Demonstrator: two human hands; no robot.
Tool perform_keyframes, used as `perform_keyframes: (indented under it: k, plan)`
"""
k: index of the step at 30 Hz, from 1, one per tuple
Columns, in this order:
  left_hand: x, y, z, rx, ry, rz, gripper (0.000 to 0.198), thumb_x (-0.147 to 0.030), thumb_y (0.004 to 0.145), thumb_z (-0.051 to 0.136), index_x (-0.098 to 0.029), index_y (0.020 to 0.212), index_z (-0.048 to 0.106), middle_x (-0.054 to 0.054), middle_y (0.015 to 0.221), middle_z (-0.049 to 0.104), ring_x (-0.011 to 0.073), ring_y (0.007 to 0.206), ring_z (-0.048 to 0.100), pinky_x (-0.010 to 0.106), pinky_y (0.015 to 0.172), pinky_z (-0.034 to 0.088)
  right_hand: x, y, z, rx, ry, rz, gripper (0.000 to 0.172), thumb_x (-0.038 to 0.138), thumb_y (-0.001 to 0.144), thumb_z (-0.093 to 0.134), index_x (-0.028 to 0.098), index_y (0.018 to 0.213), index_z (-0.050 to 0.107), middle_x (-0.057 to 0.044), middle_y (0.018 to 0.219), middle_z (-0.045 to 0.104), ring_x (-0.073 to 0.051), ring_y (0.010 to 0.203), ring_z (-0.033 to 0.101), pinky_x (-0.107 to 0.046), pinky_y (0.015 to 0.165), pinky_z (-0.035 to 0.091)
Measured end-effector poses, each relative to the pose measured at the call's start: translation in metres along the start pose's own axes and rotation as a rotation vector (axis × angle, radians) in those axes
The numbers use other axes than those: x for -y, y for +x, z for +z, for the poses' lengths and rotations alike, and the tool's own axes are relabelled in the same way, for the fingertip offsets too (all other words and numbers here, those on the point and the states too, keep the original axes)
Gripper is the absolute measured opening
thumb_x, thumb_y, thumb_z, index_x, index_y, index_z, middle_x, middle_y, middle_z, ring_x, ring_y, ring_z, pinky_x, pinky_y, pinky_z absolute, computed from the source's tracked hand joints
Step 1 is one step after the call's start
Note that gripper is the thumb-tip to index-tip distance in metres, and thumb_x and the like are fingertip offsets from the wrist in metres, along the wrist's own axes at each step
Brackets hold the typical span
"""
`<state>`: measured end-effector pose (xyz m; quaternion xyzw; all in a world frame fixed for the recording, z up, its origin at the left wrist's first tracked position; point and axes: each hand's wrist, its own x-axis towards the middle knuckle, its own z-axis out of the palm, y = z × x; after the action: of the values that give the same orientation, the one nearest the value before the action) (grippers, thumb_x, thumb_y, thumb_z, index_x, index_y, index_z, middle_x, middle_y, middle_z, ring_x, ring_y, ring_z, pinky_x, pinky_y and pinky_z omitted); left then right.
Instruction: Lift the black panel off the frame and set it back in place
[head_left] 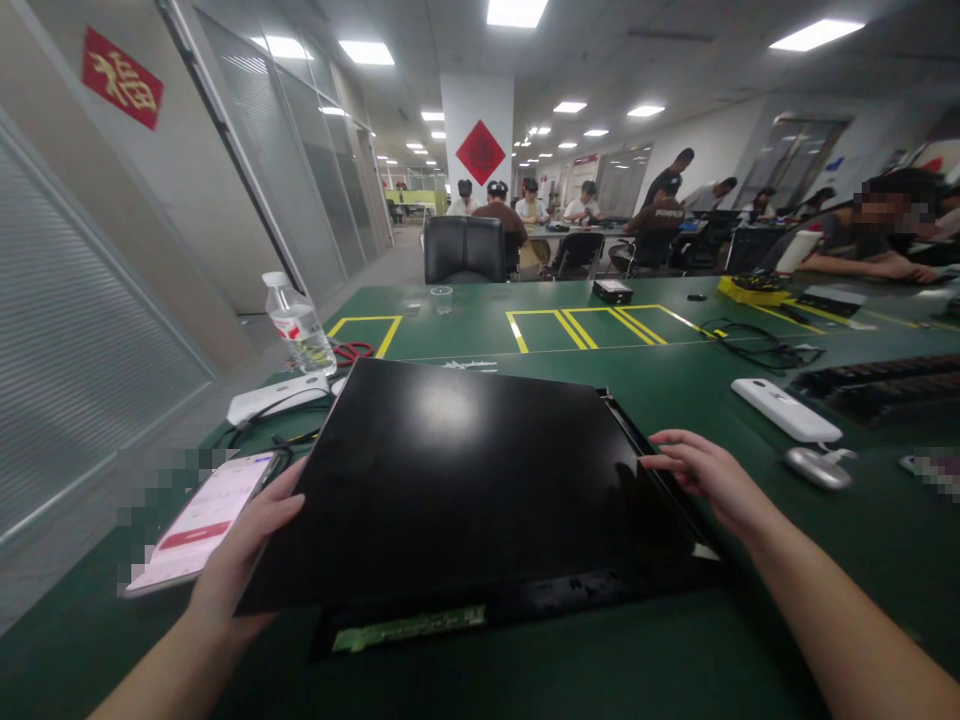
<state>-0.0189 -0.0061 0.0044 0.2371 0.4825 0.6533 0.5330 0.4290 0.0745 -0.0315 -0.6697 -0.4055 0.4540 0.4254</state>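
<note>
The black panel (457,480) lies near the desk's (555,670) near edge, over a dark frame (585,592) that shows along its right and near sides, with a green circuit strip (409,628) at the near side. The left hand (241,535) pinches the panel's left side, thumb on top; the right hand (709,480) has its fingers extended at the right side, and whether they grip cannot be told. Toward the desk's left edge, a lit phone (206,520) crowds the left hand; beyond it are a white box (277,398), black cables (281,440) and an upright bottle (296,325). Right of the panel, a white device (786,410) and a silver gadget (817,468) sit apart from the right hand. Toward the far edge are yellow tape outlines (587,313), a black box (613,291) and a yellow tray (754,292). A black chair (465,250) stands past that edge.
</note>
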Motion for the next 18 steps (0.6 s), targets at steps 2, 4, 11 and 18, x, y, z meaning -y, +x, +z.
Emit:
perform_keyframes:
  k: [2,4,11,18]
  plan:
    - [-0.002,0.004,-0.005,-0.068,0.007,0.021,0.064,-0.024,0.066,0.079,-0.024,0.13,0.07,-0.001,0.108,0.082,0.0272,0.112,0.072,0.023,0.084,0.06,0.0,-0.001,0.0,0.018,0.046,-0.024,0.039,0.039,0.068,0.066,0.021,0.103,0.062,-0.011,0.087,0.078,-0.01,0.055,0.043,-0.022,0.049,0.026]
    - [-0.005,0.008,-0.008,-0.114,0.002,0.041,0.064,-0.023,0.066,0.076,-0.026,0.13,0.069,-0.001,0.109,0.082,0.0295,0.115,0.07,0.029,0.085,0.061,0.002,-0.004,0.0,0.058,0.103,-0.058,0.043,0.04,0.068,0.067,0.02,0.106,0.061,-0.012,0.089,0.078,-0.011,0.055,0.043,-0.023,0.048,0.026]
    - [-0.013,0.002,-0.001,-0.088,0.005,-0.003,0.059,-0.023,0.075,0.071,-0.031,0.133,0.066,-0.008,0.095,0.084,0.0286,0.123,0.065,0.033,0.095,0.058,0.002,-0.009,0.003,0.115,0.109,-0.075,0.041,0.042,0.075,0.066,0.019,0.108,0.06,-0.013,0.09,0.078,-0.01,0.052,0.042,-0.023,0.046,0.025]
    - [0.004,0.006,-0.003,0.122,0.06,-0.016,0.067,-0.027,0.071,0.08,-0.024,0.136,0.065,-0.002,0.101,0.084,0.0301,0.113,0.07,0.023,0.08,0.06,-0.007,0.007,-0.003,0.024,0.03,-0.029,0.036,0.046,0.076,0.065,0.019,0.1,0.062,-0.012,0.082,0.077,-0.01,0.048,0.044,-0.022,0.042,0.023]
